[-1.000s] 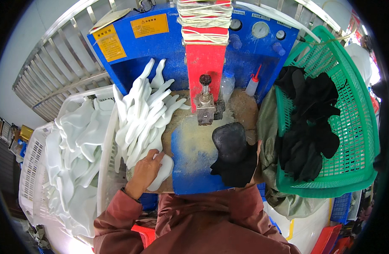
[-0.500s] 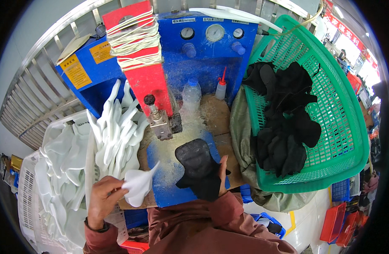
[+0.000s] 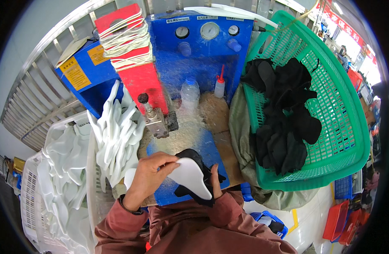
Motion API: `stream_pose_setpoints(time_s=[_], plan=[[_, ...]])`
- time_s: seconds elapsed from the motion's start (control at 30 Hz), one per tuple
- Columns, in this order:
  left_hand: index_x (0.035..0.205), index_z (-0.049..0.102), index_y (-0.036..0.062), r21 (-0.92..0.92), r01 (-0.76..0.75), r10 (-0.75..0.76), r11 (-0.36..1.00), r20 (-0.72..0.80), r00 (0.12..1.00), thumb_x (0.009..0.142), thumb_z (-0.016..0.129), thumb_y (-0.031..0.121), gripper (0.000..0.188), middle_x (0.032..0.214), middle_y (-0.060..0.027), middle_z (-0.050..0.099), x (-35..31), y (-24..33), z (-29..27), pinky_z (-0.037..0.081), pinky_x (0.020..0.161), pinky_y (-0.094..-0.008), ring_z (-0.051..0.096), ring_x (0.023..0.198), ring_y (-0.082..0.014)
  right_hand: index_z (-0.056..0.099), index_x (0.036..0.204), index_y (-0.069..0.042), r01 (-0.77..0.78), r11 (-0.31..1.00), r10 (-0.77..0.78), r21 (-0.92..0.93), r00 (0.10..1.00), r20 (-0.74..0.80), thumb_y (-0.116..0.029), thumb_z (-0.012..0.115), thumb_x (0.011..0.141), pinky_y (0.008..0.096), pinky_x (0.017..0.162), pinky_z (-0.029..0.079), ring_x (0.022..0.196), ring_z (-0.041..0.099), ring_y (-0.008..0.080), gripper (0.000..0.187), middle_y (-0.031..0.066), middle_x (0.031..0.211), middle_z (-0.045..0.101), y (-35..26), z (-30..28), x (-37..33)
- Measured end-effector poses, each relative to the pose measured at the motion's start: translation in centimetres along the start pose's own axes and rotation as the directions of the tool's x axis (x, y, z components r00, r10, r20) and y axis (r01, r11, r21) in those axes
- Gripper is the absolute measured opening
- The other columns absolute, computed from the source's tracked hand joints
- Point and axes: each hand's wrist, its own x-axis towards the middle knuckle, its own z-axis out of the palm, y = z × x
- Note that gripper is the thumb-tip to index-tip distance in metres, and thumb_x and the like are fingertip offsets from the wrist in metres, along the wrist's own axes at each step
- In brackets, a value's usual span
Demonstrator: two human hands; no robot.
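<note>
My left hand [image 3: 148, 175] pinches the end of a curved white foam pad [image 3: 191, 177] between thumb and fingers. The pad lies over a black fabric piece [image 3: 191, 154], covering much of it; whether they touch cannot be made out. At the right edge of the black piece, my right hand [image 3: 216, 182] grips it with the thumb up, its other fingers mostly hidden beneath. Both pieces are above a blue board [image 3: 213, 149] strewn with pale dust. Beyond them, a red machine arm [image 3: 137, 80] wound with cream cord carries a metal head [image 3: 157, 127].
White foam pads [image 3: 118, 135] are heaped at left, with more in a white crate [image 3: 91, 190]. A green basket [image 3: 330, 169] at right holds black fabric pieces [image 3: 283, 122]. Behind stand a blue machine housing [image 3: 169, 34] with gauges, a clear bottle [image 3: 190, 94] and a red-tipped squeeze bottle [image 3: 219, 86].
My left hand has moved right, carrying the white foam pad from beside the black fabric piece to over it. My right hand has shifted slightly left, still gripping the black piece.
</note>
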Motion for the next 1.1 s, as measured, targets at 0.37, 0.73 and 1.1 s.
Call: stream_pose_setpoints(time_s=[0.37, 0.73, 1.1], plan=[[0.104, 0.077, -0.002, 0.078, -0.036, 0.045, 0.996, -0.121, 0.992, 0.084, 0.079, 0.001, 0.02, 0.09, -0.0095, 0.069, 0.8, -2.8, 2.4, 0.051, 0.071, -0.0293, 0.066, 0.081, -0.0204, 0.034, 0.159, -0.006, 0.039, 0.996, -0.037, -0.075, 0.999, 0.028, -0.072, 0.022, 0.103, 0.0386, 0.11, 0.044, 0.134, 0.053, 0.0247, 0.087, 0.0117, 0.152, 0.05, 0.0, 0.8, -0.1], [0.103, 0.077, -0.0011, 0.178, -0.027, 0.048, 0.984, -0.116, 0.992, 0.083, 0.078, 0.002, 0.02, 0.091, -0.0127, 0.07, 1.0, -3.4, 2.5, 0.054, 0.072, -0.033, 0.069, 0.081, -0.0266, 0.041, 0.153, -0.003, 0.101, 0.969, -0.101, -0.224, 0.995, 0.011, -0.062, 0.031, 0.108, 0.036, 0.106, 0.046, 0.125, 0.056, 0.0199, 0.075, 0.0089, 0.143, 0.055, 2.2, -2.3, 0.9], [0.11, 0.075, 0.009, 0.58, -0.206, 0.377, 0.788, -0.191, 0.906, 0.082, 0.071, 0.001, 0.03, 0.135, -0.0154, 0.059, -0.3, -2.8, 4.1, 0.049, 0.099, -0.0481, 0.059, 0.12, -0.0397, 0.041, 0.152, 0.001, 0.171, 0.968, -0.172, -0.185, 0.985, 0.014, -0.049, 0.027, 0.112, 0.0367, 0.112, 0.042, 0.133, 0.051, 0.0209, 0.065, 0.0124, 0.149, 0.048, 1.8, -1.1, 1.5]])
